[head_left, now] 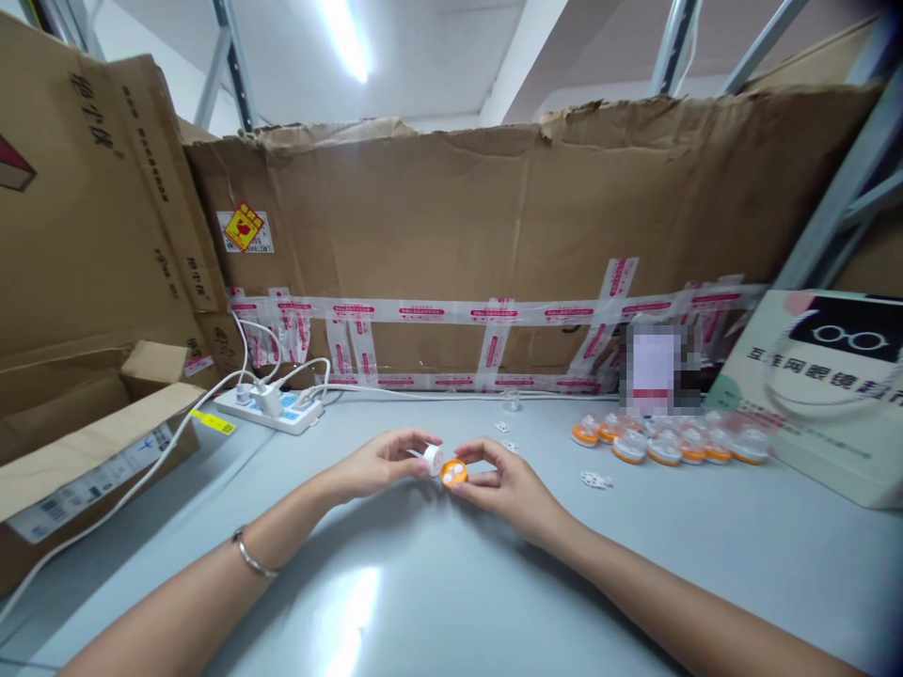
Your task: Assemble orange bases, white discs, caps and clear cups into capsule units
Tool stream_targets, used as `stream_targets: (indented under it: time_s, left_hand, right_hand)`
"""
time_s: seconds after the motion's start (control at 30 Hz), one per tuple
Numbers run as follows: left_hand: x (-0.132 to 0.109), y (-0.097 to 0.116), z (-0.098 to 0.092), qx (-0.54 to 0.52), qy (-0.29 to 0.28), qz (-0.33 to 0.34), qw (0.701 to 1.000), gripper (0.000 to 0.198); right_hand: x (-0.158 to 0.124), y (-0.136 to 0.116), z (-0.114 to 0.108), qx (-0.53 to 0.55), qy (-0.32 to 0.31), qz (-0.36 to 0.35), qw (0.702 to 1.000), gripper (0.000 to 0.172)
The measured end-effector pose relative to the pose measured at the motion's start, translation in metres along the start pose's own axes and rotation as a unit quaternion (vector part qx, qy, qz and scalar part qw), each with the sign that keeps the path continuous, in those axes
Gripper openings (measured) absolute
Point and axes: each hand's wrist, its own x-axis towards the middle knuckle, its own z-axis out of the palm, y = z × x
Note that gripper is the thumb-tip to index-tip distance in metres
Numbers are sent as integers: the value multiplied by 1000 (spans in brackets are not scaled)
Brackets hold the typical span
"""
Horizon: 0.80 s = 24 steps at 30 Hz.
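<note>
Near the middle of the grey table, my left hand [385,463] pinches a small white round piece [434,459] between thumb and fingers. Just to its right, my right hand [499,484] grips a small orange round cap [453,473] by its edge, its whitish inner side facing the camera. The two pieces are close together; whether they touch is hard to tell. Beyond my right hand lie small white flat parts [502,427] and a clear round piece [512,402]. Another patterned white flat part [596,480] lies to the right.
Several orange-and-clear round containers [665,447] stand at the right, before a pale printed box [811,395]. A power strip [272,409] with white cables sits back left, beside an open carton [91,451]. A large taped cardboard box [423,226] closes off the back.
</note>
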Motion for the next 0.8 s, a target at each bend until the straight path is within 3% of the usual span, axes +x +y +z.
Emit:
stream_targets:
  time_s: [0.27,0.8]
  left_hand:
    - [0,5,14,32,7,18,999,35]
    - [0,-1,17,74,17,34,997,31]
  right_hand:
    - [-3,-1,0,-1,-17,-19,1000,29]
    - [-6,-3,3,4,-12,-36,999,27]
